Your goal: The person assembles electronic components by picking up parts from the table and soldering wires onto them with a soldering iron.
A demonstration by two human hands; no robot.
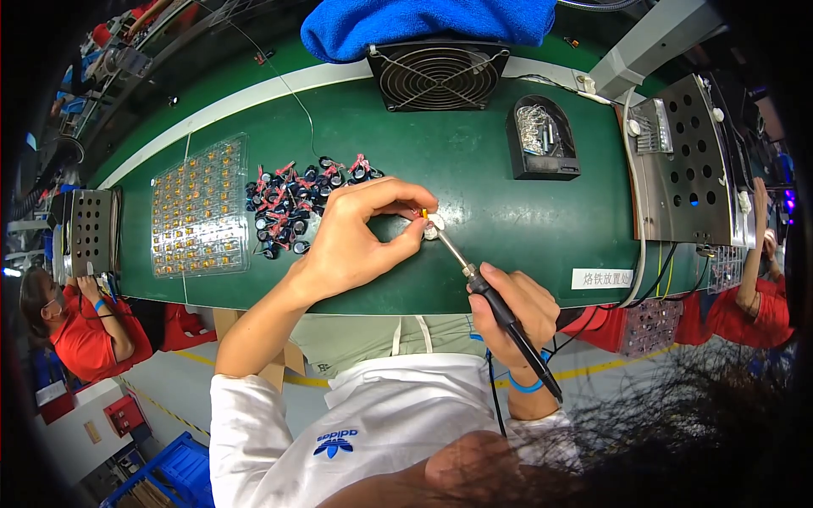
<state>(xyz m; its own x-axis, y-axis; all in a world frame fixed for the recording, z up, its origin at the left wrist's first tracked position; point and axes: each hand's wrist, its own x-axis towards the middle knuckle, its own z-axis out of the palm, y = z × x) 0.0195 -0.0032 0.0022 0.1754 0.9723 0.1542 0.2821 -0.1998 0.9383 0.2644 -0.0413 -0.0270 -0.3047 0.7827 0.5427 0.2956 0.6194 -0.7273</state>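
My left hand [347,237] is closed, thumb and forefinger pinching a tiny part with a yellow piece [424,213]; its exact kind is too small to make out. From the right, my right hand [527,309] grips the black handle of a soldering iron [457,256], whose metal tip points up and left to the pinched part. At that tip lies a small whitish piece [432,230], partly covered by fingers and iron. Left of my left hand spreads a pile of small dark round components with red wires [279,207], partly hidden by that hand.
A clear plastic tray [199,207] of small orange-yellow parts lies at the left. At the back stands a black fan [440,76] under a blue towel [423,25]. A black box [542,140] holds metal bits. Perforated metal housing [690,169] stands right. Co-workers in red sit at both sides.
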